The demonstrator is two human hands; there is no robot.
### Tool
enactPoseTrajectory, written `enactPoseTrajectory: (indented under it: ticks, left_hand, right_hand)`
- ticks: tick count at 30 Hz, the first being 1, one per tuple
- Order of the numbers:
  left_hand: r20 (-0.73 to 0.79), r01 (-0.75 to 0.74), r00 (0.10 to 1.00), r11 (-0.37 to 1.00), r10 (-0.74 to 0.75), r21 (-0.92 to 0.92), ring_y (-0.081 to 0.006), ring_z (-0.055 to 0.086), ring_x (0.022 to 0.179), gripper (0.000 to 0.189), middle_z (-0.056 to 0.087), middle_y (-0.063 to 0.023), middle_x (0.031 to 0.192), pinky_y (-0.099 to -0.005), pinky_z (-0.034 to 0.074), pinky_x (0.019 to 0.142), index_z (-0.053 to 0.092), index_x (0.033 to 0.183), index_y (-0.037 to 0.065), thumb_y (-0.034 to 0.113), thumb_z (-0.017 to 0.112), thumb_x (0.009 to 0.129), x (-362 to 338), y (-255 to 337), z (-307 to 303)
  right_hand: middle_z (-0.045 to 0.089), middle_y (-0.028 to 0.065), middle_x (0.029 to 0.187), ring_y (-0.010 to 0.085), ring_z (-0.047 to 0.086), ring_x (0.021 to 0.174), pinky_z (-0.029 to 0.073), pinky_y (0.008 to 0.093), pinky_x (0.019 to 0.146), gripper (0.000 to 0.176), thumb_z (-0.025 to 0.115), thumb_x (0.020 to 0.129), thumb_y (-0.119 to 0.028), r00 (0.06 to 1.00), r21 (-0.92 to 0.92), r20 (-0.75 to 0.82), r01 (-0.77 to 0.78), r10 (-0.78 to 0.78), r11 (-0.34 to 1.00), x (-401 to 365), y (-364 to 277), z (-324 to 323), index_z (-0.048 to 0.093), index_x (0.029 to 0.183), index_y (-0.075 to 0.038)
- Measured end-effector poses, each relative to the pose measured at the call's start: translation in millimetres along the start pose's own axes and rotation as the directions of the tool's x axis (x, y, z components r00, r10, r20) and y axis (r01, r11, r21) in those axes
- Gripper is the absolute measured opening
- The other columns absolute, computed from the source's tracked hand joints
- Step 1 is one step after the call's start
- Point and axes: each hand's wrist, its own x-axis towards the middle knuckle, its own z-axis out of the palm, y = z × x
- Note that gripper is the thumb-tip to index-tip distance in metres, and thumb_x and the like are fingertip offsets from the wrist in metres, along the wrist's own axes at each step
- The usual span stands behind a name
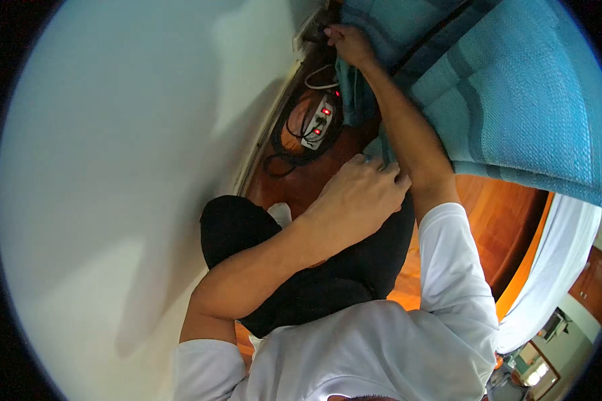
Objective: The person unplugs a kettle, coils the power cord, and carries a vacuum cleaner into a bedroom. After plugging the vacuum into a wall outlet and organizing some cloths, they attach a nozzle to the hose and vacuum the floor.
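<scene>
My left hand (pixel 364 195) is in the middle of the view, its fingers curled against the lower edge of the blue-green cloth (pixel 515 100). Stretched far forward, my right hand (pixel 351 45) is beside the wall's base at the top, fingers closed near a dark object too shadowed to identify. Cloth hangs next to that wrist. Between my hands and the wall, a white power strip (pixel 318 124) with glowing red lights lies on the wooden floor, a black cable (pixel 277 144) looped around it.
A pale wall (pixel 134 167) with a baseboard runs along the left. My black-clad legs (pixel 341 267) are folded below my left arm. At the right are a white draped cover (pixel 555 260) with an orange wooden edge and, farther off, a brown cabinet (pixel 595 284).
</scene>
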Motion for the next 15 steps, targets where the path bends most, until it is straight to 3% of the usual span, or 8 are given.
enactPoseTrajectory:
  ticks: [1, 2, 5, 7, 9, 11, 13, 15]
  left_hand:
    - [0.023, 0.006, 1.0, 1.0, -0.006, 0.009, -0.0288, 0.067, 0.096, 0.036, 0.067, -0.0119, 0.102, -0.0406, 0.054, 0.083, 0.063, 0.106, 0.004, 0.029, 0.073, 0.083, -0.9, -0.3, -1.6]
    - [0.047, 0.013, 0.999, 1.0, -0.014, 0.02, -0.0284, 0.067, 0.096, 0.036, 0.067, -0.0115, 0.102, -0.0404, 0.054, 0.083, 0.064, 0.108, 0.004, 0.029, 0.073, 0.083, -0.9, -1.3, -2.4]
    - [-0.036, -0.016, 0.999, 0.997, 0.018, 0.072, -0.0267, 0.067, 0.09, 0.025, 0.069, -0.0122, 0.09, -0.0405, 0.052, 0.08, 0.068, 0.105, 0.002, 0.021, 0.063, 0.09, -4.3, -6.5, -0.1]
    - [-0.058, -0.008, 0.998, 0.999, 0.011, 0.044, -0.0265, 0.067, 0.091, 0.025, 0.069, -0.0122, 0.091, -0.0402, 0.052, 0.08, 0.068, 0.105, 0.002, 0.021, 0.063, 0.089, -6.8, -8.9, -2.3]
    - [-0.077, 0.008, 0.997, 1.0, -0.007, 0.008, -0.0263, 0.067, 0.091, 0.024, 0.069, -0.0123, 0.092, -0.0398, 0.052, 0.08, 0.068, 0.104, 0.002, 0.02, 0.063, 0.089, -5.8, -10.7, -10.1]
    - [0.081, 0.077, 0.994, 0.997, -0.078, 0.012, -0.0283, 0.065, 0.1, 0.041, 0.066, -0.0116, 0.106, -0.0402, 0.053, 0.087, 0.063, 0.114, 0.003, 0.029, 0.072, 0.084, -2.9, -11.3, -20.3]
    - [0.102, 0.067, 0.992, 0.996, -0.072, 0.051, -0.0284, 0.065, 0.099, 0.042, 0.066, -0.0117, 0.106, -0.0406, 0.052, 0.087, 0.063, 0.114, 0.003, 0.029, 0.072, 0.083, -3.4, -12.1, -22.3]
    - [0.121, 0.052, 0.991, 0.994, -0.064, 0.094, -0.0285, 0.064, 0.099, 0.042, 0.066, -0.0119, 0.106, -0.0409, 0.052, 0.088, 0.063, 0.115, 0.003, 0.029, 0.073, 0.083, -3.0, -11.3, -22.0]
  right_hand:
    - [0.074, 0.0124, 0.093, 0.0246, 0.07, 0.09, 0.053, 0.0369, 0.084, 0.032, 0.057, 0.099, -0.025, 0.995, -0.05, 0.057, -0.079, 0.081, 0.996, -2.3, -6.6, -2.4, 0.068, 0.121, -0.005]
    - [0.074, 0.0124, 0.093, 0.0246, 0.07, 0.09, 0.053, 0.0369, 0.084, 0.032, 0.057, 0.099, -0.025, 0.995, -0.048, 0.058, -0.084, 0.087, 0.995, 0.4, -0.5, 1.4, 0.068, 0.121, -0.005]
    - [0.074, 0.012, 0.093, 0.0238, 0.07, 0.088, 0.053, 0.0364, 0.082, 0.03, 0.056, 0.1, -0.024, 1.0, -0.058, -0.022, 0.006, -0.007, 0.998, 6.1, 15.1, 10.1, 0.068, 0.12, -0.005]
    - [0.074, 0.0119, 0.092, 0.0228, 0.07, 0.086, 0.054, 0.0357, 0.079, 0.03, 0.057, 0.099, -0.023, 0.988, -0.138, -0.032, 0.144, -0.15, 0.98, 3.3, 16.4, 8.1, 0.068, 0.12, -0.005]
    - [0.073, 0.0119, 0.09, 0.0227, 0.07, 0.084, 0.054, 0.0358, 0.078, 0.03, 0.058, 0.099, -0.025, 0.981, -0.126, -0.062, 0.175, -0.183, 0.977, 9.4, 29.2, 19.4, 0.069, 0.119, -0.004]
    - [0.073, 0.0118, 0.089, 0.0226, 0.07, 0.082, 0.054, 0.0358, 0.076, 0.031, 0.059, 0.098, -0.026, 0.972, -0.115, -0.094, 0.205, -0.216, 0.972, 10.9, 31.0, 25.2, 0.069, 0.118, -0.004]
    - [0.073, 0.0125, 0.087, 0.0217, 0.07, 0.08, 0.054, 0.0368, 0.076, 0.031, 0.06, 0.098, -0.029, 0.992, -0.075, -0.076, 0.099, -0.104, 0.992, 11.8, 11.0, 18.3, 0.07, 0.117, -0.007]
    - [0.073, 0.0133, 0.088, 0.0228, 0.07, 0.079, 0.054, 0.0372, 0.075, 0.03, 0.061, 0.097, -0.03, 0.991, -0.105, -0.064, 0.113, -0.12, 0.988, 11.7, 7.5, 15.6, 0.071, 0.117, -0.009]
